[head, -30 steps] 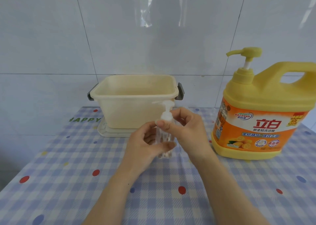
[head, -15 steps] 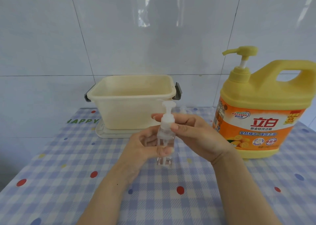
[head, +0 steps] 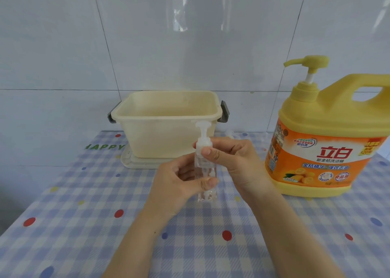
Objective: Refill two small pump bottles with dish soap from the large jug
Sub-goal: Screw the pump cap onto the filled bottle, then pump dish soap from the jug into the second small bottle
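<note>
Your left hand (head: pixel 181 182) grips the clear pump bottle (head: pixel 205 172) body upright; your right hand (head: pixel 234 159) pinches its white collar, beside the jug (head: pixel 325 147).

The tablecloth (head: pixel 84 235) is checked in pale blue, lavender and white, with scattered red, blue and yellow dots. It carries green lettering (head: pixel 104 146) at far left. At far centre, the tub (head: pixel 160 138) is cream with grey handles (head: pixel 224 112), and the lid (head: pixel 135 163) beneath it is cream. On the right, the jug (head: pixel 337 109) is yellow. Its label (head: pixel 316 157) is orange with a white band and red characters. At centre, the small pump bottle (head: pixel 206 194) is clear with a white top. The wall (head: pixel 63 45) has white tiles and grey joints.
</note>
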Tool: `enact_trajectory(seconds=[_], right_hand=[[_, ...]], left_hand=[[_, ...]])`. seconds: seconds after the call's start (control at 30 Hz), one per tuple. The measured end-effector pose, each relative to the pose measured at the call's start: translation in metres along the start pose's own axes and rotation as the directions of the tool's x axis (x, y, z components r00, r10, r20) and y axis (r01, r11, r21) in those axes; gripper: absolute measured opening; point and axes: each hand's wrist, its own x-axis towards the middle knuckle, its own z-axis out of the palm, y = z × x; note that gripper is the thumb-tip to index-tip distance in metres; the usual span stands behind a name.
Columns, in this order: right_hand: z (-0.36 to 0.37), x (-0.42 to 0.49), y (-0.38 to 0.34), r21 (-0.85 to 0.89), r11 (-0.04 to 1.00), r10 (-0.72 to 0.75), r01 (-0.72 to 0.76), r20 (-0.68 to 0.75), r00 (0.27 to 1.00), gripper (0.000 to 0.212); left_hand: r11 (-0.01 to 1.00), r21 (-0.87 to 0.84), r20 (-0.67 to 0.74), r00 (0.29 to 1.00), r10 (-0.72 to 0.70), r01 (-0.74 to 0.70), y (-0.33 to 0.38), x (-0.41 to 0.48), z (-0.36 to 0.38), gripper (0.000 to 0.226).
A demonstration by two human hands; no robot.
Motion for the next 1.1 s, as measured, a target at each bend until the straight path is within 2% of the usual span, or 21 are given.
enact_trajectory(seconds=[0.17,0.27,0.37,0.53,0.63,0.73,1.0,1.07,1.1], right_hand=[[0.003,0.002,0.002,-0.012,1.0,-0.019,0.019,0.002,1.0,0.024],[0.006,0.005,0.007,-0.046,0.999,0.016,-0.016,0.004,1.0,0.029],[0.011,0.008,0.009,-0.069,0.997,0.039,-0.039,-0.004,0.999,0.028],[0.022,0.013,0.009,-0.224,0.97,0.105,-0.091,0.048,0.993,0.055],[0.035,0.015,0.005,-0.261,0.963,0.084,-0.074,0.027,0.996,0.047],[0.04,0.015,-0.004,-0.246,0.967,0.061,-0.068,-0.037,0.997,0.036],[0.017,-0.003,-0.022,-0.333,0.937,0.053,-0.102,-0.153,0.987,0.015],[0.012,-0.007,-0.027,-0.327,0.94,0.038,-0.098,-0.183,0.982,0.013],[0.009,-0.01,-0.03,-0.321,0.942,0.031,-0.093,-0.194,0.98,0.013]], left_hand=[[0.99,0.14,-0.09,0.995,0.04,-0.027,-0.005,-0.003,0.005,0.049],[0.973,0.232,-0.223,0.974,0.049,0.004,-0.006,-0.004,0.006,0.043],[0.93,0.356,-0.413,0.909,0.064,0.096,-0.005,-0.006,0.004,0.046],[0.86,0.433,-0.596,0.802,0.047,0.271,-0.01,0.0,-0.005,0.059],[0.813,0.475,-0.625,0.779,0.043,0.336,-0.015,0.0,-0.009,0.063],[0.792,0.508,-0.629,0.774,0.072,0.339,-0.018,0.0,-0.015,0.07],[0.787,0.535,-0.568,0.82,0.068,0.305,-0.018,-0.001,-0.022,0.089],[0.785,0.543,-0.582,0.807,0.096,0.298,-0.016,-0.004,-0.023,0.095],[0.795,0.534,-0.614,0.779,0.129,0.289,-0.013,-0.008,-0.021,0.096]])
